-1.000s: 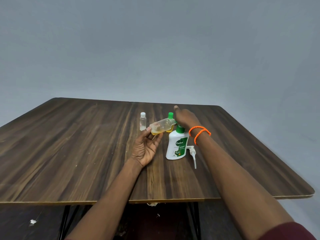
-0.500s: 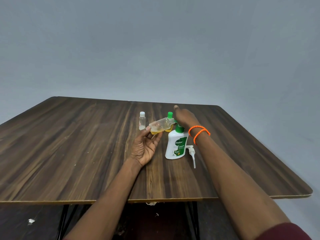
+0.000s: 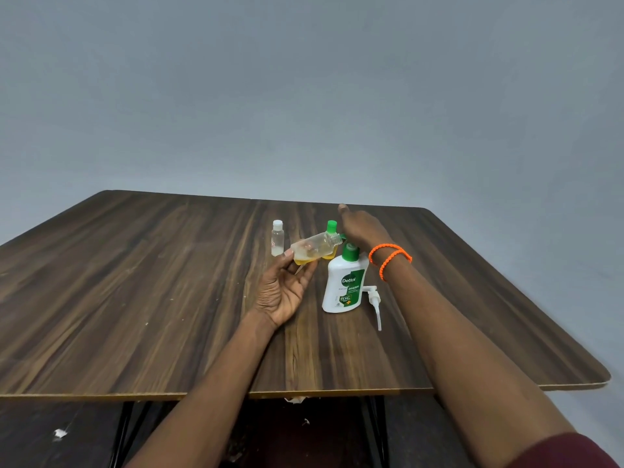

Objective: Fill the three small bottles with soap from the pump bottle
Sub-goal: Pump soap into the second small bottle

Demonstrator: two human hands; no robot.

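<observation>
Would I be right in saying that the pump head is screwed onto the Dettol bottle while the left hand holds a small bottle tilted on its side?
Not quite. The head view shows the pump head lying on the table beside the Dettol bottle, not screwed on. The rest stands: the left hand holds a small bottle tilted on its side.
</observation>
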